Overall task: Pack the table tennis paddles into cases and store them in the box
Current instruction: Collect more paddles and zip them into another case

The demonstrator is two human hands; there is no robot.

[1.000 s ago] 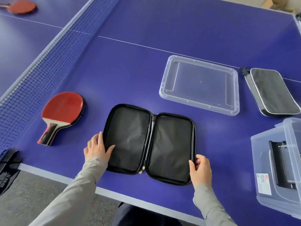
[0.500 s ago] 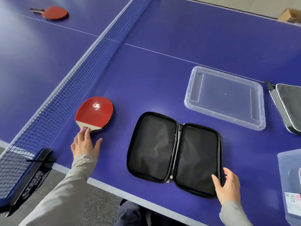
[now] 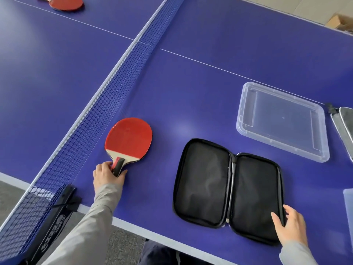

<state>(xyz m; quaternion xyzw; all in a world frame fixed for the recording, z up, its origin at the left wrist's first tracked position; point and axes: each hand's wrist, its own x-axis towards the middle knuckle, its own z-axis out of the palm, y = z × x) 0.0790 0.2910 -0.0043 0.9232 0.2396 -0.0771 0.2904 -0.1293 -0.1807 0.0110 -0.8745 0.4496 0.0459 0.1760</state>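
Two hands work at the near edge of a blue table tennis counter. The left hand, in a grey sleeve, has its fingers curled round the black-and-red handle of a red-faced paddle, which lies flat on the counter just beside the net, blade pointing away from the person. The right hand rests on the near right corner of an unzipped black paddle case, thumb laid on the lining and the other fingers wrapped over the rim, holding it. That case lies spread flat in two halves, zip spine running down the middle, nothing inside, well apart from the paddle with bare counter between them. Beyond the case sits a clear plastic lid, turned upside down. A grey case with white piping, zipped shut, shows at the right edge just past the lid, cut off by the frame. The corner of a clear plastic box shows at the right edge, near the right hand; its contents cannot be seen. A second red paddle lies far across the net at the top left. The net's black clamp post grips the counter edge beside the left forearm. A cardboard box sits on the floor past the far corner.
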